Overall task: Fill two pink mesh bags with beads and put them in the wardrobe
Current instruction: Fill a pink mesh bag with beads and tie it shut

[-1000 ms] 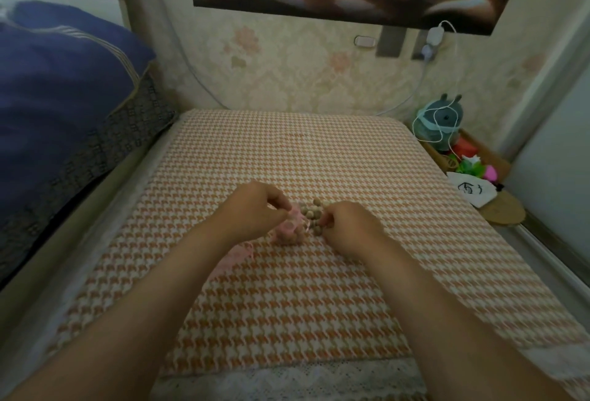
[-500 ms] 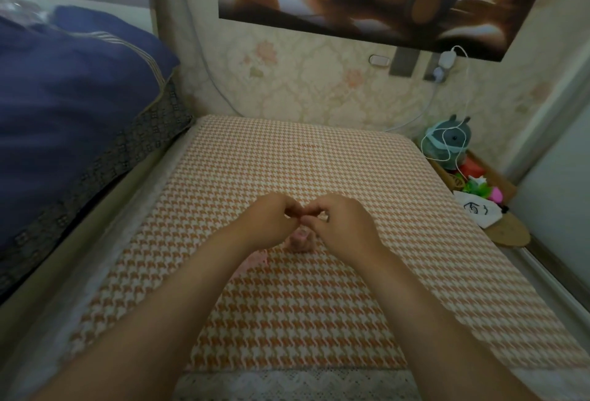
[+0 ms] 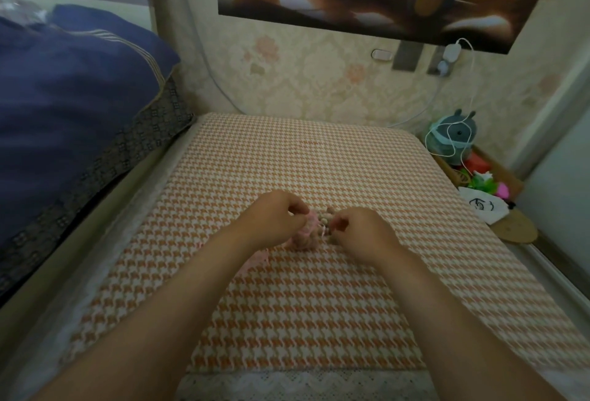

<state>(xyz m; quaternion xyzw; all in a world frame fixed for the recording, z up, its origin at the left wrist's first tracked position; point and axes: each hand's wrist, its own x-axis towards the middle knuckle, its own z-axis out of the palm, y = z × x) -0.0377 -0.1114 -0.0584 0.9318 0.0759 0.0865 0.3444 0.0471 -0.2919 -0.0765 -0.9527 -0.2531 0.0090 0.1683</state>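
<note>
Far left: blue bedding [image 3: 64, 106] piled on the bed, not involved. The surface [image 3: 303, 161], under an orange-and-white houndstooth cover, carries the work. Left hand [image 3: 274, 220]: fingers pinched closed on the upper edge of a pink mesh bag [image 3: 306, 234], which sits on the surface between the two hands. The bag body looks rounded and partly filled; bead count not resolvable. A second patch of pink mesh [image 3: 257, 261] lies flat on the surface just under the left forearm, probably the other bag, apparently empty. A small cluster of tan beads [image 3: 329, 213] shows at the bag mouth, touching it. Right hand [image 3: 360, 234]: fingers curled closed close against the beads and what looks like a thin white cord; exact hold cannot be told. Far right: a tray of small items [image 3: 479, 177] beside the surface. Status estimate: first bag mid-filling or being drawn shut; second bag not started; no wardrobe visible, so both placements remain outstanding.
</note>
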